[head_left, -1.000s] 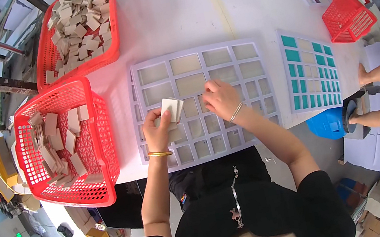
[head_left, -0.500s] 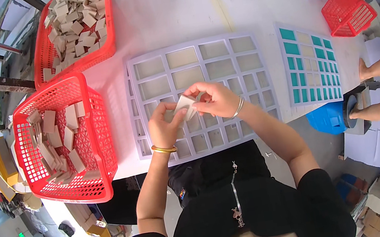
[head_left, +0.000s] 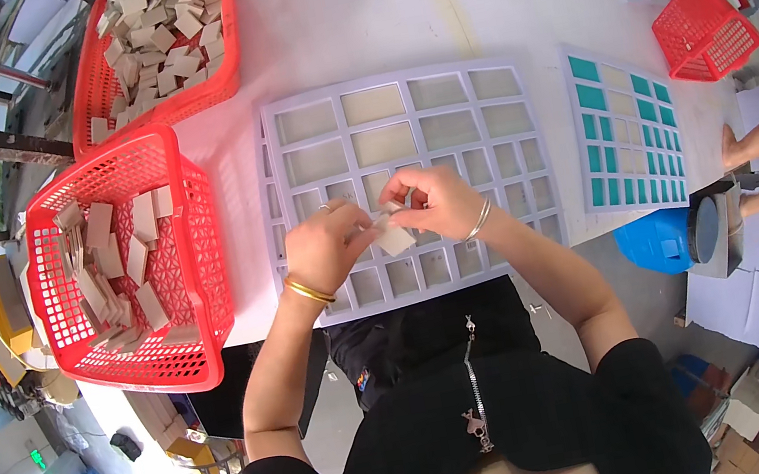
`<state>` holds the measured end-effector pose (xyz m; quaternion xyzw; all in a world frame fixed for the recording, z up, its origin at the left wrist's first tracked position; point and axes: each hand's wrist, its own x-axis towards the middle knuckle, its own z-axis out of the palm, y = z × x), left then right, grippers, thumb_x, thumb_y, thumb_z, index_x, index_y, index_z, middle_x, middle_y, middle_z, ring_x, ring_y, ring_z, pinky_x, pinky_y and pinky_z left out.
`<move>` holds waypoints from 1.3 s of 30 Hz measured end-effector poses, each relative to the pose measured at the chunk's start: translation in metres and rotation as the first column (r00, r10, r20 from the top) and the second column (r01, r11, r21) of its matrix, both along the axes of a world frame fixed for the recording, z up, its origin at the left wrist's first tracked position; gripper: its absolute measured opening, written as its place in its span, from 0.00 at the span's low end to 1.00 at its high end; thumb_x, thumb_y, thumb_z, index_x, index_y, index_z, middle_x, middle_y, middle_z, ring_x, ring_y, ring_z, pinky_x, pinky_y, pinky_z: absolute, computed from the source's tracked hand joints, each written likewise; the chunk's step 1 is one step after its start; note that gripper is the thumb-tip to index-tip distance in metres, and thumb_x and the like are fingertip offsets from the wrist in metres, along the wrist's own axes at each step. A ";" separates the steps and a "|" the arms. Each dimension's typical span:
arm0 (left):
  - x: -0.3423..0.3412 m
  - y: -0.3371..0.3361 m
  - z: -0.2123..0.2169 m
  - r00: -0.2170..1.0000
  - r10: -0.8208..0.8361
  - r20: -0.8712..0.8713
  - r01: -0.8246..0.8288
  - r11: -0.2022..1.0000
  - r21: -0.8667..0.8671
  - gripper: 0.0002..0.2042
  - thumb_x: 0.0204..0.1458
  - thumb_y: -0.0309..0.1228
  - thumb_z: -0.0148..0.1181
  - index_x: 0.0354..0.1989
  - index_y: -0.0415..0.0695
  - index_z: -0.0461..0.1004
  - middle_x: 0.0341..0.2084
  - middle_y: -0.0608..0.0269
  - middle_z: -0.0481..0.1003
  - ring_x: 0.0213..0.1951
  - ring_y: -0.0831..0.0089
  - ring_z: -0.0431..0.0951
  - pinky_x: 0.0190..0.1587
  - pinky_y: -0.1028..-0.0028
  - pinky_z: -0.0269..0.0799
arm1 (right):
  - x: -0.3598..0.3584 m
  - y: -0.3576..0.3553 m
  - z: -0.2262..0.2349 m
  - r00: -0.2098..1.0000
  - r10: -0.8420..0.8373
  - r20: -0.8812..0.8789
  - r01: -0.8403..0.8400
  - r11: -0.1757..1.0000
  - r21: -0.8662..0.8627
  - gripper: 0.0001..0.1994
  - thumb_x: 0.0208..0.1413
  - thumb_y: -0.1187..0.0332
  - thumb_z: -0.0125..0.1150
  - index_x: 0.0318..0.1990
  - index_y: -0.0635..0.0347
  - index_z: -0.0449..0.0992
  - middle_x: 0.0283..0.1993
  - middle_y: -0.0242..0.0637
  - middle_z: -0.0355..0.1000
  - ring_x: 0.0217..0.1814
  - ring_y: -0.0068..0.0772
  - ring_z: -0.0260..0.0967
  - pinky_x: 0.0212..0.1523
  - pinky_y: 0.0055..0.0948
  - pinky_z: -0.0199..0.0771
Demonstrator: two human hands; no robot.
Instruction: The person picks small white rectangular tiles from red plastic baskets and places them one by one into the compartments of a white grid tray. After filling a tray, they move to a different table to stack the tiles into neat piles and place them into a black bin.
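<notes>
Just below the middle of the frame, your left hand (head_left: 325,246) and right hand (head_left: 434,202) meet over the grey grid (head_left: 405,182). The fingers of both are pinched on a small pale tile (head_left: 392,238), which hangs above the grid's lower rows. Peel off one tile only, keep it flat, and line its edges up with an open cell before pressing. Spare tiles lie in the red basket (head_left: 126,266) at left; I judge that's your closest refill.
</notes>
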<state>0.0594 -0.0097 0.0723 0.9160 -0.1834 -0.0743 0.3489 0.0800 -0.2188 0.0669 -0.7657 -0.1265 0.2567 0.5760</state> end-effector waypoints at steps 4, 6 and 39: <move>0.001 0.004 -0.008 0.996 -0.055 -0.074 0.062 0.993 0.104 0.07 0.42 0.36 0.64 0.24 0.47 0.75 0.26 0.67 0.74 0.29 0.66 0.75 0.29 0.68 0.69 | 0.005 -0.023 -0.003 0.989 -0.142 0.031 0.142 0.990 -0.001 0.10 0.48 0.73 0.61 0.39 0.62 0.73 0.31 0.31 0.71 0.22 0.14 0.64 0.21 0.18 0.66; 0.004 -0.004 -0.013 0.988 -0.103 -0.111 0.127 0.962 0.243 0.07 0.44 0.36 0.62 0.23 0.47 0.76 0.27 0.68 0.74 0.30 0.66 0.75 0.30 0.68 0.70 | 0.008 -0.035 0.002 0.954 -0.293 0.066 0.294 0.956 -0.012 0.10 0.47 0.71 0.61 0.38 0.62 0.73 0.29 0.31 0.71 0.21 0.17 0.64 0.22 0.20 0.66; -0.011 -0.013 -0.022 0.919 -0.357 -0.168 0.386 0.730 0.563 0.12 0.45 0.28 0.55 0.40 0.49 0.72 0.26 0.60 0.75 0.30 0.62 0.78 0.29 0.66 0.73 | -0.057 -0.023 -0.043 0.673 0.335 0.659 0.232 0.750 -0.619 0.07 0.34 0.68 0.62 0.27 0.51 0.75 0.41 0.33 0.65 0.44 0.33 0.63 0.43 0.36 0.61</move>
